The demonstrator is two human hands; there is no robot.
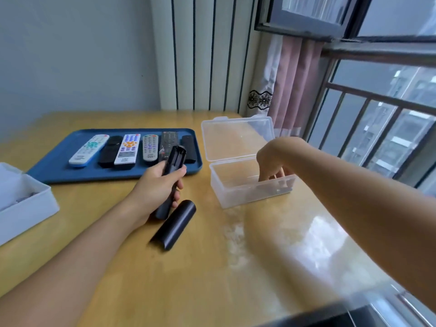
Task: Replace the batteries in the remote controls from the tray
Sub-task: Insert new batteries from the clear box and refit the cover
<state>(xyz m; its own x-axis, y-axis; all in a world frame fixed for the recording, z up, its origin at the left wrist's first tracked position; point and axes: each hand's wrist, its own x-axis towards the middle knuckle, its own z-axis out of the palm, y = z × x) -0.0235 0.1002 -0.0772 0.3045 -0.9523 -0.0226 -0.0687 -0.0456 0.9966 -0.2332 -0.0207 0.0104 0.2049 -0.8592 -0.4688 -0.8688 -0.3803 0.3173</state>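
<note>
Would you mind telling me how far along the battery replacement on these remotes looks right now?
Early on. Done: one black remote has its back cover off, lying on the table. In hand: the left hand grips that opened remote while the right hand reaches into the clear plastic box; what it touches is unclear. Left: six remotes wait on the blue tray.

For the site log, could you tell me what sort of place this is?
Probably a room in a high-rise flat: a wooden table beside a barred window with pink curtains, facing other apartment blocks.
</note>
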